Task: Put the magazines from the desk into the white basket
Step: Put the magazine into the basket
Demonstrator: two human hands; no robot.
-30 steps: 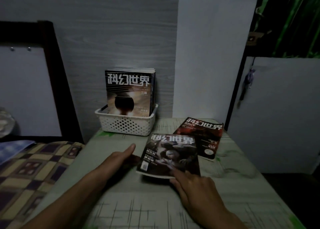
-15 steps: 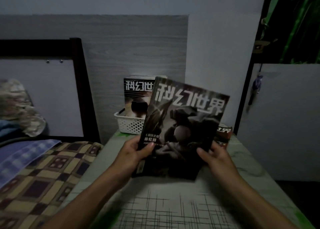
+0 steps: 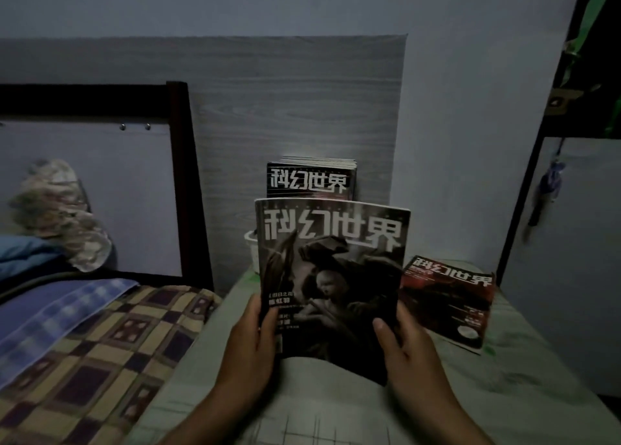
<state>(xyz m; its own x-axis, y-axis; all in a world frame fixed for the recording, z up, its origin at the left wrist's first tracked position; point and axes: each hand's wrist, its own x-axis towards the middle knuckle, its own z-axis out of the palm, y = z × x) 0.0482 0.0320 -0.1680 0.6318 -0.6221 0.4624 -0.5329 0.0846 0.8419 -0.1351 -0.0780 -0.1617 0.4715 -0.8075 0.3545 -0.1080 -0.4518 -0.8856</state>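
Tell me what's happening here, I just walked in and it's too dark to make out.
A person is tidying magazines off a desk into a white basket. Both the left hand and the right hand grip one magazine by its lower edges, holding it upright in front of the basket, not yet in. A stack of magazines already stands in the basket. One red magazine lies on the desk to the right.

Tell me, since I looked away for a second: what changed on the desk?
Both hands, left hand and right hand, took the dark magazine off the desk and raised it upright before the white basket. The red magazine stayed flat; the basket's magazines stayed put.
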